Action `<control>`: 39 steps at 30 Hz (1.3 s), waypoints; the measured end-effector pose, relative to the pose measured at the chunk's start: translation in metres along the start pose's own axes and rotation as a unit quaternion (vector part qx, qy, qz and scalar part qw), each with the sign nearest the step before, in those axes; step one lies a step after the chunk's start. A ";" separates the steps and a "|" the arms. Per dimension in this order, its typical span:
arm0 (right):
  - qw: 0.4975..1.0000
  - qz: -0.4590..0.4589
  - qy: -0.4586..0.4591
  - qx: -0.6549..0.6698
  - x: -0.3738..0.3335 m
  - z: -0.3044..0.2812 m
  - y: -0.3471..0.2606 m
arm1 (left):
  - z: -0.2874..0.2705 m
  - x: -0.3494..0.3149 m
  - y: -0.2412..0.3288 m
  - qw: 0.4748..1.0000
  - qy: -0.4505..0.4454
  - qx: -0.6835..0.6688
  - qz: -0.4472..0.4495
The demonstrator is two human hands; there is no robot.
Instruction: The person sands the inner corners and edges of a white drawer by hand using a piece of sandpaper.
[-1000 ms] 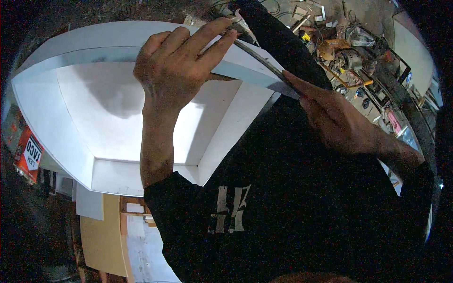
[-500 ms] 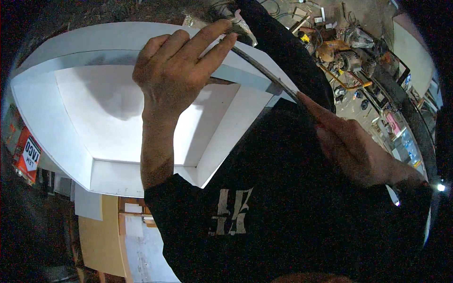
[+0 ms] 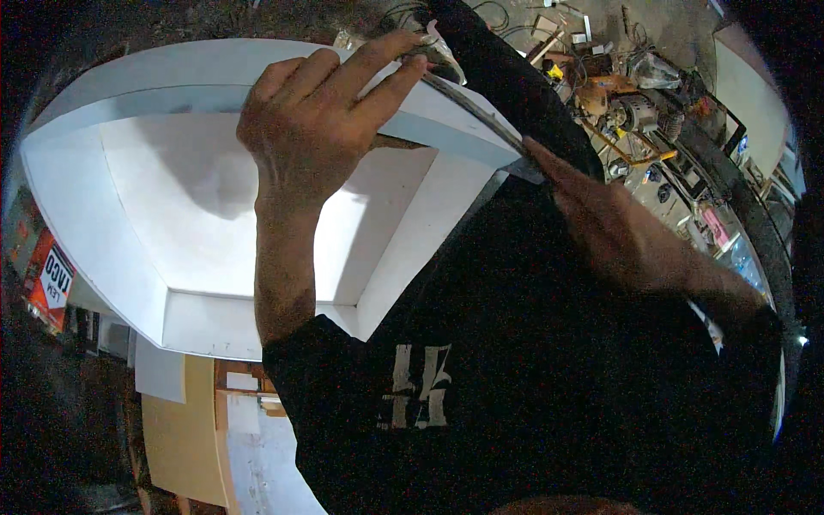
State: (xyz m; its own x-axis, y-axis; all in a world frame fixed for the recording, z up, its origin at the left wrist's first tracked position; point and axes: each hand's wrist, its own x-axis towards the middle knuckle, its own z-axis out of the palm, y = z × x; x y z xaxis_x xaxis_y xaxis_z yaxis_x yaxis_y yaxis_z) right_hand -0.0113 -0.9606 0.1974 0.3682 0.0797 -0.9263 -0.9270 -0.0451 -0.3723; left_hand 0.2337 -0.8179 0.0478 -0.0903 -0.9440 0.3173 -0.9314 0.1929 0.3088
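A large white box-like piece (image 3: 206,197) with a curved outline lies tilted against my body, its hollow inside facing me. My left hand (image 3: 305,124) is wrapped over its pale blue-grey rim (image 3: 172,100), with some fingertips hidden. The index finger and thumb reach right, toward the far end of a long thin dark strip (image 3: 472,107). Along the piece's right edge, that strip runs down to my right hand (image 3: 549,172), which is closed around its near end. Motion blurs the right hand's fingers, and I cannot tell the strip's exact kind.
Crumpled clear plastic (image 3: 446,56) lies just beyond my left fingertips. Machine parts (image 3: 635,112), cables and scraps cover the floor at the right. On the left are a red-and-white can (image 3: 51,283) and a tan board (image 3: 178,442).
My right hand has moved up and left with the strip, which now lies closer along the white piece's edge. My left hand has shifted slightly to the left.
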 end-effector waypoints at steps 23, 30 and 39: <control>0.985 -0.129 0.067 -0.095 0.026 0.007 0.054 | -0.013 0.011 0.010 0.998 -0.038 0.033 -0.036; 0.999 -0.023 -0.033 0.006 -0.015 -0.005 -0.002 | -0.012 0.004 0.013 0.995 -0.071 0.033 -0.066; 0.996 -0.089 0.001 -0.027 -0.004 0.002 0.016 | -0.008 0.005 0.004 0.998 -0.033 0.039 -0.038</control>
State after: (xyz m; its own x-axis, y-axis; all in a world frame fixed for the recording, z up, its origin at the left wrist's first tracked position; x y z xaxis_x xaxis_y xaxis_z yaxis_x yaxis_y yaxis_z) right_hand -0.0278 -0.9595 0.1953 0.5270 0.0900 -0.8451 -0.8414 -0.0842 -0.5337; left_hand 0.2328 -0.8196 0.0575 -0.0385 -0.9714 0.2343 -0.9607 0.1005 0.2588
